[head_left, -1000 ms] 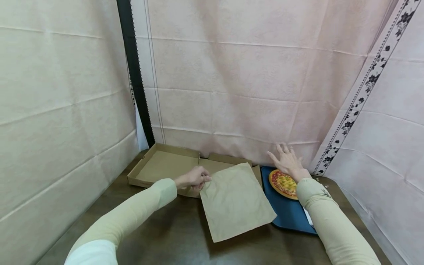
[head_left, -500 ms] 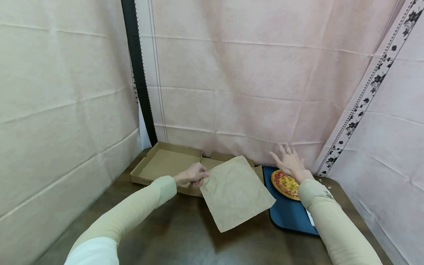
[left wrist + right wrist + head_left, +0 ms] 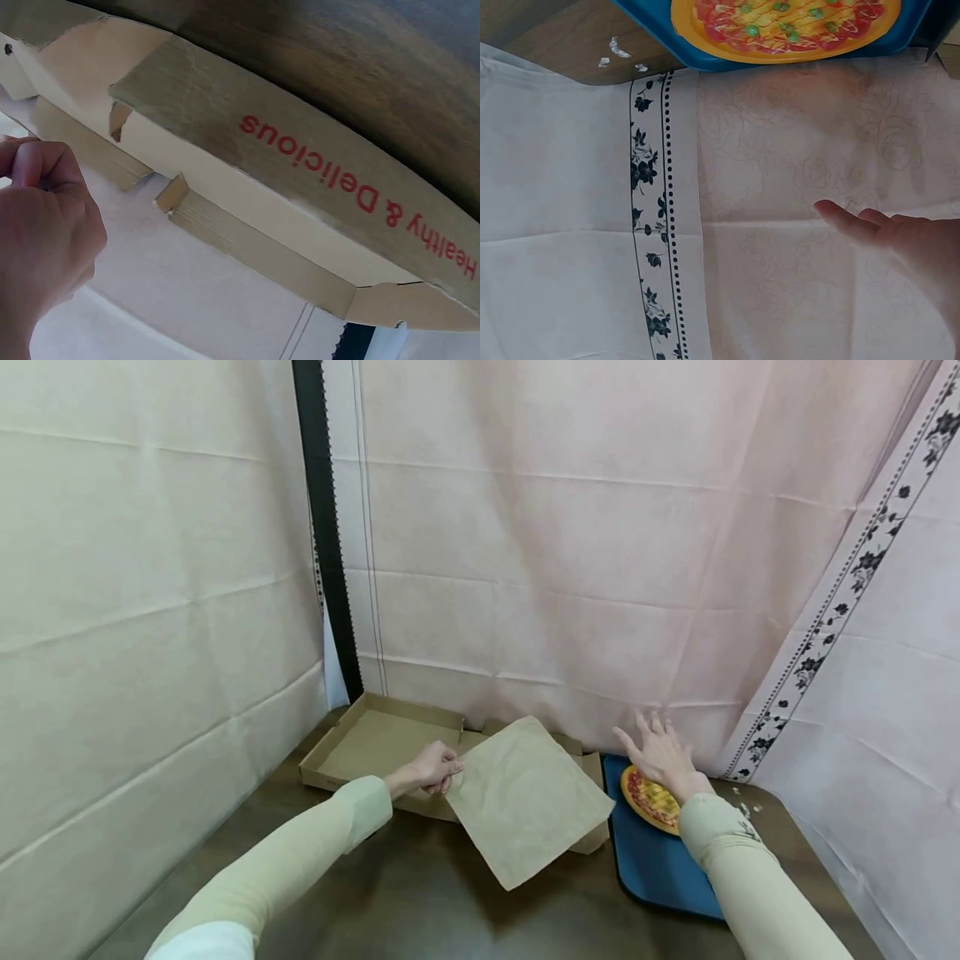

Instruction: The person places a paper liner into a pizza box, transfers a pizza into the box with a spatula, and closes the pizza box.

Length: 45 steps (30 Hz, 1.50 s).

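Note:
My left hand pinches one corner of a square sheet of brown paper, which hangs at a slant over the front of an opened cardboard pizza box. Red lettering runs along the side of the box in the left wrist view. Fingers spread, my right hand is held up over the far end of a blue tray. On that tray lies a pizza with yellow and red topping, partly covered by the right forearm in the head view.
Behind the brown table, a pale cloth hangs as a backdrop, with cloth walls on both sides. Small white scraps lie at the table's right, by the tray. The box's right part is largely behind the paper.
The left hand has drawn the paper a little to the left, and the sheet has turned so its far corner points more upward. The right hand stays spread by the tray.

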Motion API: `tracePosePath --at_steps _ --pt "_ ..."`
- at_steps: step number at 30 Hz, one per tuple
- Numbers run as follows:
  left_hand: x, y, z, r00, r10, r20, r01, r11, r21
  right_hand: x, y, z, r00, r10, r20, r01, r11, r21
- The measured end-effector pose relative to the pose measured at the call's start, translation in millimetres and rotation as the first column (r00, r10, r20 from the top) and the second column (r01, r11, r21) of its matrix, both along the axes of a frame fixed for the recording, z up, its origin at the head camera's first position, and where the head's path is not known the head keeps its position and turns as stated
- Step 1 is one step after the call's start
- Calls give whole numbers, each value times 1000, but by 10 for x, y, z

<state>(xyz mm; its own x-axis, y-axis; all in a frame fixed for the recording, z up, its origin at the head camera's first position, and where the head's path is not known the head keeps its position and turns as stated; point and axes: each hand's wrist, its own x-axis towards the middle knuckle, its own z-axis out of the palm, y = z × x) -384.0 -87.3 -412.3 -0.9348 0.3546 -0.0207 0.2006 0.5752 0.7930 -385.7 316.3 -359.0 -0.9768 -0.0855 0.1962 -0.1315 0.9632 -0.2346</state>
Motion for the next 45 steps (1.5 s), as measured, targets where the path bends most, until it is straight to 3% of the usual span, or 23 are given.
tracePosePath --at_steps 8,15,21,33,45 --pt "-11 -171 10 999 46 4 -46 998 46 -22 -58 24 1000 6 7 -6 1000 5" --pt "91 -343 -88 994 104 44 -107 992 66 24 -156 -141 1000 19 23 -19 1000 -8" --pt "126 -407 -66 984 165 64 -170 982 84 98 -173 -231 999 10 47 -9 1000 -15" --pt "75 -510 -42 968 237 82 -244 966 87 108 -172 -157 999 24 39 -25 1000 4" --pt "-76 -591 66 950 308 60 -312 948 65 105 -62 -46 999 14 30 -15 1000 13"
